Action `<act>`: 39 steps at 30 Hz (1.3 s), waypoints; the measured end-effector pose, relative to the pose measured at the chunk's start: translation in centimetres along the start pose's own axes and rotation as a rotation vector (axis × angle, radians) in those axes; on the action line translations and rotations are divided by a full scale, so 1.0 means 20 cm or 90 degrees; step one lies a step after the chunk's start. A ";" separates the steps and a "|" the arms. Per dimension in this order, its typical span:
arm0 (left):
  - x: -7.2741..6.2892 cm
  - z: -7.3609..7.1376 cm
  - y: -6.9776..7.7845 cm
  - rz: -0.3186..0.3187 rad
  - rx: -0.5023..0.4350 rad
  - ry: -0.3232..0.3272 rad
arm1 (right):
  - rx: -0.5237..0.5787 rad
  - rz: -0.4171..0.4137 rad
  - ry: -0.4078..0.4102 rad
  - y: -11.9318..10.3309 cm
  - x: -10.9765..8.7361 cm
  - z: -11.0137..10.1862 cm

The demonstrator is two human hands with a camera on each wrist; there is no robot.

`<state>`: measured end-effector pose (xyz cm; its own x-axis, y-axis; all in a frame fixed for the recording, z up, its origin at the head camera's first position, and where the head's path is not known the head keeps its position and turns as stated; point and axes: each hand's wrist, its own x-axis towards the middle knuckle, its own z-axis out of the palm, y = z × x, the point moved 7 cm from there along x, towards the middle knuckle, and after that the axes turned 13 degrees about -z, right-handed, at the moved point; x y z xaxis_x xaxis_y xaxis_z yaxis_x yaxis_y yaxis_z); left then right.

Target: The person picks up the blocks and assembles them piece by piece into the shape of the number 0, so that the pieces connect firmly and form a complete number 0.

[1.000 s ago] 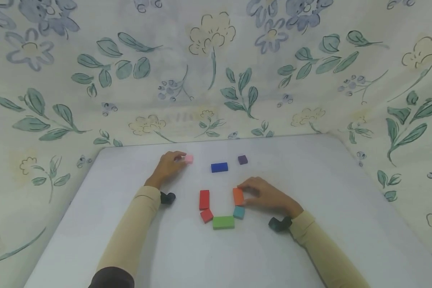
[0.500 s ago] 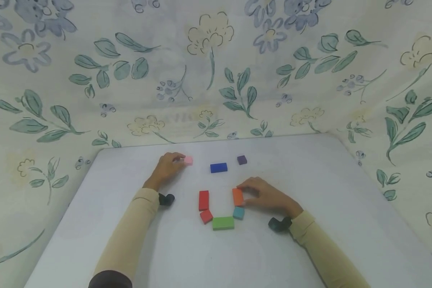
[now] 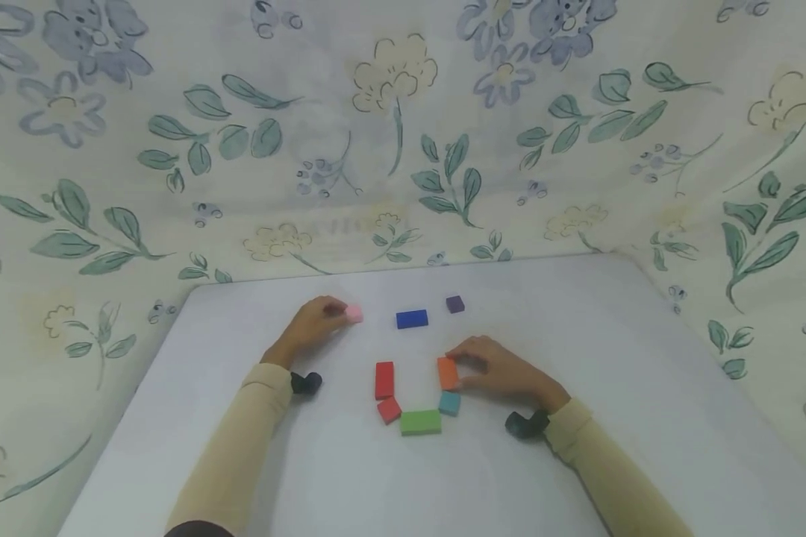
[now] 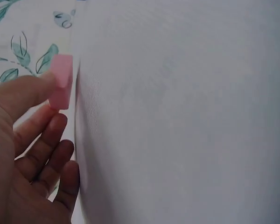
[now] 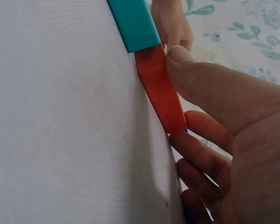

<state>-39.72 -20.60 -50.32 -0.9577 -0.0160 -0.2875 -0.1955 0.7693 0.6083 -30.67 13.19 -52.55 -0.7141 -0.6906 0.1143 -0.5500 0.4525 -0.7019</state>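
My left hand (image 3: 313, 324) pinches a small pink block (image 3: 354, 314) between thumb and fingertips, toward the back left of the white table. In the left wrist view the thumb lies against the face of the pink block (image 4: 61, 84), the lower fingers loosely bent. My right hand (image 3: 502, 368) grips an orange rectangular block (image 3: 448, 374), thumb at its near end and fingertips at its far end. That block's near end meets a teal block (image 3: 450, 403). A green block (image 3: 421, 422), a small tilted red block (image 3: 389, 409) and a longer red block (image 3: 385, 380) continue the U shape.
A blue rectangular block (image 3: 412, 319) lies beyond the U's open end, right of the pink block. Farther right is a small dark purple block (image 3: 454, 304). Floral cloth (image 3: 389, 164) hangs behind the white table (image 3: 578, 313) and along its sides.
My left hand has drawn the pink block slightly toward me, closer to level with the blue block. My right hand stays at the orange block. The head view has shifted a little.
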 end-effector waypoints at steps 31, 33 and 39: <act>-0.29 0.15 0.27 0.169 0.047 -0.080 | 0.008 0.017 0.004 -0.01 -0.01 -0.01; -0.29 0.16 0.27 0.169 0.052 -0.090 | 0.008 0.020 0.005 -0.01 -0.01 -0.01; -0.31 0.21 0.28 0.175 0.063 -0.110 | 0.012 0.031 0.002 0.00 -0.01 0.00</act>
<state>-34.06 -13.55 -48.17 -0.9201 0.3026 -0.2486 0.0948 0.7881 0.6083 -30.47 13.37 -52.60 -0.7417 -0.6658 0.0815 -0.5059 0.4755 -0.7197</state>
